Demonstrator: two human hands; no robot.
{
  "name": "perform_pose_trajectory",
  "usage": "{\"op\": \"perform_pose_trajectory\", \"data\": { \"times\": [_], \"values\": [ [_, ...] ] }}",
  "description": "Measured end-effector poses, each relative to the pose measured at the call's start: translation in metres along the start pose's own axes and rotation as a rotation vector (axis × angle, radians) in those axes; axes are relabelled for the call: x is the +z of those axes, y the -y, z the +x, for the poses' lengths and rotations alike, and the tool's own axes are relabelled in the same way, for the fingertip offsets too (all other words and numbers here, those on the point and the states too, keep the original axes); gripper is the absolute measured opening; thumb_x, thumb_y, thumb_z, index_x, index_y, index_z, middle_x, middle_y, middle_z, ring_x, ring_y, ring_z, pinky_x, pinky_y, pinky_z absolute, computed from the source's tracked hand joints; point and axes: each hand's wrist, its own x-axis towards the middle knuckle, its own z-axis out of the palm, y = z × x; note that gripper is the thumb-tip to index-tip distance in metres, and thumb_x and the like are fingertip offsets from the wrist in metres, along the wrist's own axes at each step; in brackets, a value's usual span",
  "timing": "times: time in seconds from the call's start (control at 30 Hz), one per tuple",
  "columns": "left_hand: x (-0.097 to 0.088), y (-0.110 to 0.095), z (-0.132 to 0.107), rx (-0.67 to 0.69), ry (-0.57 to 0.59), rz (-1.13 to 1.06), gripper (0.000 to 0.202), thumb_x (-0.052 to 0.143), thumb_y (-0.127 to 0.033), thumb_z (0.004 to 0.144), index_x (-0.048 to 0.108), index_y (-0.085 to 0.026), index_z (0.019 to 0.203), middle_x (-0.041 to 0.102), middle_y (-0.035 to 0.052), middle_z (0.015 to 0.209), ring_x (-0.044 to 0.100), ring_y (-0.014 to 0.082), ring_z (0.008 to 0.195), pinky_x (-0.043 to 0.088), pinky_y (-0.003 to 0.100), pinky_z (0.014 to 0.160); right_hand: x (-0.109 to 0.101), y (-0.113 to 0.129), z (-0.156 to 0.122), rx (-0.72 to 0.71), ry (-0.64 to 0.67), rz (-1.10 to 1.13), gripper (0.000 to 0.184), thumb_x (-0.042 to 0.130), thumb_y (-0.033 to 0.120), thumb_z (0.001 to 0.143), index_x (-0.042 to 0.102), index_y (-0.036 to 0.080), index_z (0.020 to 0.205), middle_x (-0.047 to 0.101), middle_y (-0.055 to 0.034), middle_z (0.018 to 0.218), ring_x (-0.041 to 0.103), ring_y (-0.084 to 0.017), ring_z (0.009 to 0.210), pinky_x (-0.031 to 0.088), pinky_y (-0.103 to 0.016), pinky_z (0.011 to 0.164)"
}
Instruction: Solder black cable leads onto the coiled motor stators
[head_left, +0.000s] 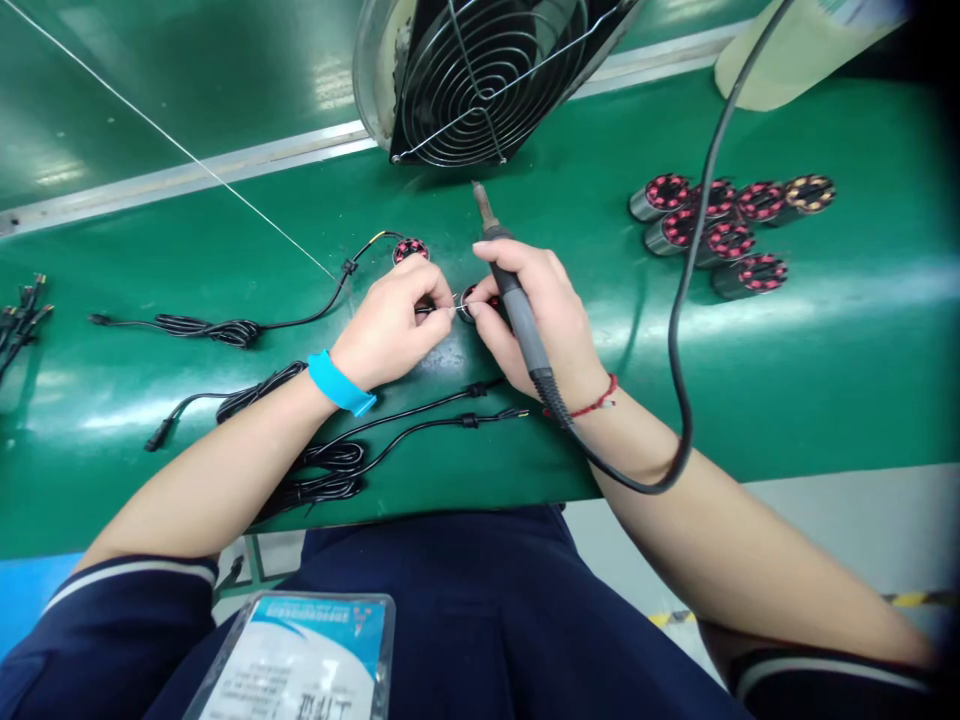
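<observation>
My left hand [401, 318], a blue band at its wrist, is closed in a pinch on the end of a black cable [424, 310]. My right hand [540, 315] carries a soldering iron [517, 305] against the thumb and forefinger, its tip [480, 195] pointing away from me. The right fingertips also pinch near a thin pale wire between the hands. Partly hidden by those fingers is a round motor part [466, 303]. Just beyond my left hand stands another motor part with red windings [410, 250], wired to a coiled black cable [225, 330].
A black fan with a wire guard [487, 95] stands at the back. Several cylindrical motor parts [724, 240] are grouped at the right. More coiled cables [330, 470] lie near the front edge, and cable ends [22, 320] at far left. The iron's cord [679, 330] loops over my right forearm.
</observation>
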Motion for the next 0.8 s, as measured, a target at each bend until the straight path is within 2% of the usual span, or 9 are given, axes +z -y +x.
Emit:
{"op": "perform_pose_trajectory", "data": {
  "times": [0.17,0.27,0.37,0.47,0.57,0.67,0.8],
  "values": [
    [0.001,0.001,0.0,-0.012,-0.002,-0.006,0.011,0.052,-0.009,0.074,0.052,-0.018,0.069,0.06,0.0024,0.079,0.055,0.015,0.077,0.046,0.031,0.073,-0.008,0.01,-0.003,0.111,-0.057,0.067,0.046,0.059,0.019,0.085,0.052,0.028,0.13,0.073,-0.0008,0.093,0.067,-0.025,0.099,0.054,-0.048,0.095],
    [0.002,0.002,0.0,-0.011,0.001,-0.005,0.012,0.052,-0.008,0.074,0.051,-0.019,0.068,0.061,0.0026,0.079,0.056,0.0152,0.078,0.047,0.032,0.074,-0.026,0.024,-0.009,0.199,-0.093,0.111,0.036,0.057,0.02,0.091,0.057,0.028,0.126,0.075,-0.0008,0.1,0.072,-0.019,0.085,0.059,-0.04,0.086],
    [0.003,0.003,0.001,-0.016,0.002,0.005,0.013,0.052,-0.008,0.075,0.05,-0.019,0.067,0.06,0.0025,0.078,0.055,0.015,0.078,0.047,0.033,0.074,-0.039,0.036,-0.021,0.182,-0.149,0.08,0.028,0.06,0.028,0.093,0.063,0.032,0.12,0.072,-0.0026,0.115,0.072,-0.018,0.078,0.06,-0.04,0.078],
    [0.004,0.003,0.001,-0.016,0.011,0.02,0.014,0.051,-0.008,0.074,0.048,-0.019,0.067,0.06,0.0022,0.077,0.055,0.0147,0.077,0.047,0.032,0.072,-0.04,0.037,-0.04,0.155,-0.25,0.042,0.025,0.063,0.032,0.09,0.064,0.035,0.115,0.072,-0.0027,0.101,0.071,-0.022,0.078,0.059,-0.042,0.074],
    [0.005,0.003,0.001,-0.017,0.011,0.02,0.014,0.05,-0.007,0.074,0.048,-0.019,0.067,0.059,0.0019,0.078,0.054,0.0145,0.076,0.047,0.033,0.07,-0.031,0.028,-0.059,0.152,-0.326,0.048,0.024,0.066,0.035,0.087,0.063,0.033,0.112,0.071,-0.0024,0.092,0.069,-0.02,0.068,0.057,-0.038,0.062],
    [0.006,0.002,0.001,-0.022,0.004,0.012,0.015,0.051,-0.006,0.074,0.047,-0.019,0.067,0.057,0.0022,0.078,0.054,0.0151,0.076,0.048,0.035,0.071,-0.025,0.02,-0.07,0.204,-0.343,0.041,0.024,0.068,0.038,0.085,0.064,0.031,0.108,0.072,-0.0028,0.086,0.068,-0.019,0.062,0.057,-0.037,0.057],
    [0.006,0.002,0.001,-0.02,0.0,0.012,0.016,0.052,-0.007,0.074,0.046,-0.019,0.067,0.055,0.002,0.077,0.055,0.0162,0.077,0.05,0.038,0.074,-0.024,0.02,-0.072,0.234,-0.334,0.026,0.024,0.068,0.041,0.085,0.064,0.029,0.106,0.073,-0.0028,0.084,0.07,-0.02,0.062,0.059,-0.038,0.06]
  ]
}}
